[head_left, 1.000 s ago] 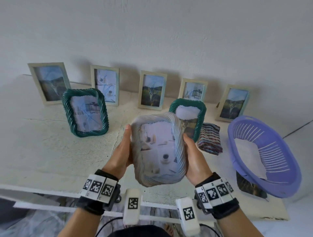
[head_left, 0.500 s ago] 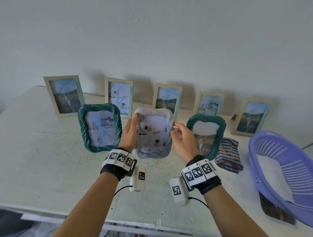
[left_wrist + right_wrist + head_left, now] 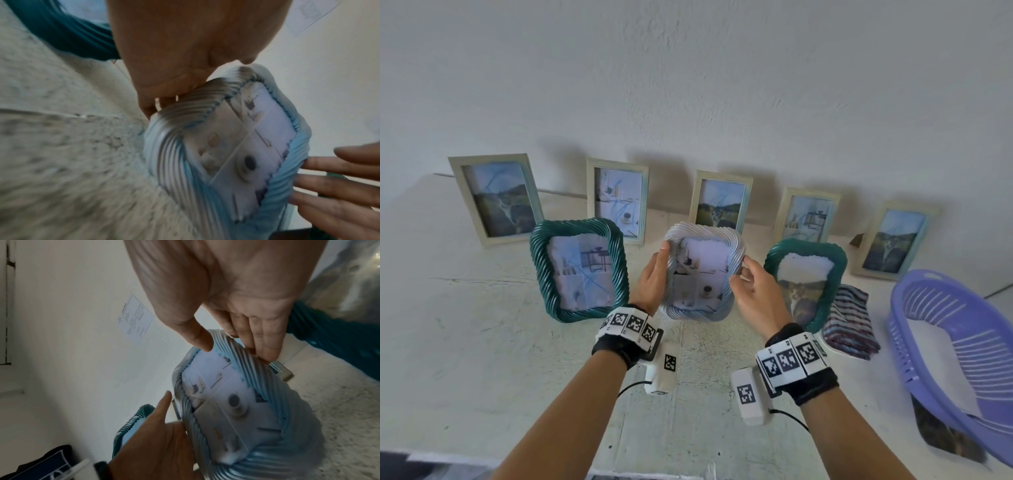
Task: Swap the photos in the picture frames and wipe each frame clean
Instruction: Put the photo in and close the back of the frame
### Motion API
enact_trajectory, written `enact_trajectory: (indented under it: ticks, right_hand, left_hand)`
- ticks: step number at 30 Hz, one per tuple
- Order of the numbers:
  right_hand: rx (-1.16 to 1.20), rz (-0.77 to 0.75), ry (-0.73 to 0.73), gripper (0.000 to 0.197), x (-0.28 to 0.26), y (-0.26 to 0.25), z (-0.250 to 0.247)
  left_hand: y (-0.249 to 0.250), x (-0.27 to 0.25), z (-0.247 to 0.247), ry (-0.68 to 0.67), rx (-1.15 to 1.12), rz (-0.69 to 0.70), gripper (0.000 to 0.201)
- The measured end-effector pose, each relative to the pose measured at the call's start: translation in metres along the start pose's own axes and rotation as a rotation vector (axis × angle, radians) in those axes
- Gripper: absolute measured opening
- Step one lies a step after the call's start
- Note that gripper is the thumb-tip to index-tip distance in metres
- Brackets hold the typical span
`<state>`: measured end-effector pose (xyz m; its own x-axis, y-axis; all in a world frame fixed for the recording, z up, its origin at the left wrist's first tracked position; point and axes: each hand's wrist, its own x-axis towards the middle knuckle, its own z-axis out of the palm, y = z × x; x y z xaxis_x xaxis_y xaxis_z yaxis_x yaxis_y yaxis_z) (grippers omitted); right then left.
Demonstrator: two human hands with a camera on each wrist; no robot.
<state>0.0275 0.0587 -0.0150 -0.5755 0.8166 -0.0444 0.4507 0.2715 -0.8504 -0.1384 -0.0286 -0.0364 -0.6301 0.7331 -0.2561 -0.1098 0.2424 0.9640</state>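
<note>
Between two dark green rope frames, a pale blue rope frame (image 3: 700, 274) stands upright at mid-counter, gripped at its sides by both hands. From the head view, the left hand (image 3: 652, 282) clasps the left edge, thumb at the upper corner; the right hand (image 3: 756, 298) holds the right edge. The left wrist view adds that the right hand's fingers (image 3: 337, 183) lie nearly straight along that edge; the right wrist view shows thumb (image 3: 197, 337) in front and fingers behind, pinching the upper rim. Only the head view shows the left green frame (image 3: 578, 270), the right green frame (image 3: 806, 281), five plain frames against the white wall, a striped cloth (image 3: 849, 322) and a lilac basket (image 3: 959, 356) on the rough whitish counter (image 3: 482, 342).
</note>
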Motion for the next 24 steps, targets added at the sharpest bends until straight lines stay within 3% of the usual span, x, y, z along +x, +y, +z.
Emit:
enact_trajectory:
  ticks: [3, 6, 9, 11, 13, 16, 18, 21, 24]
  right_hand:
    - [-0.061, -0.015, -0.011, 0.056, -0.004, 0.001, 0.0]
    - [-0.219, -0.065, 0.064, 0.059, -0.019, -0.007, -0.003]
    - [-0.309, -0.228, 0.215, 0.037, -0.042, -0.02, 0.005]
    - [-0.216, -0.279, 0.14, 0.023, -0.049, -0.027, 0.017]
    - [-0.077, -0.296, -0.01, 0.024, -0.05, -0.035, 0.033]
    - [0.028, -0.283, -0.183, 0.042, -0.041, -0.055, 0.06]
    - [0.043, -0.253, -0.249, 0.053, -0.027, -0.067, 0.081]
    - [-0.013, -0.188, -0.342, 0.062, -0.003, -0.081, 0.108]
    - [-0.072, -0.126, -0.406, 0.051, 0.009, -0.09, 0.126]
  left_hand:
    - [-0.025, -0.007, -0.01, -0.054, 0.003, -0.022, 0.098]
    - [-0.046, -0.032, -0.019, -0.081, 0.123, 0.029, 0.093]
    - [-0.054, -0.069, -0.028, -0.081, 0.267, 0.139, 0.061]
    - [-0.054, -0.083, -0.04, 0.007, 0.321, 0.234, 0.029]
    - [-0.048, -0.09, -0.057, 0.153, 0.293, 0.337, 0.018]
    - [-0.036, -0.083, -0.088, 0.469, 0.238, 0.429, 0.043]
    - [-0.03, -0.072, -0.107, 0.605, 0.212, 0.422, 0.057]
    - [-0.025, -0.056, -0.125, 0.586, 0.154, 0.259, 0.063]
    - [-0.031, -0.045, -0.134, 0.502, 0.112, 0.157, 0.071]
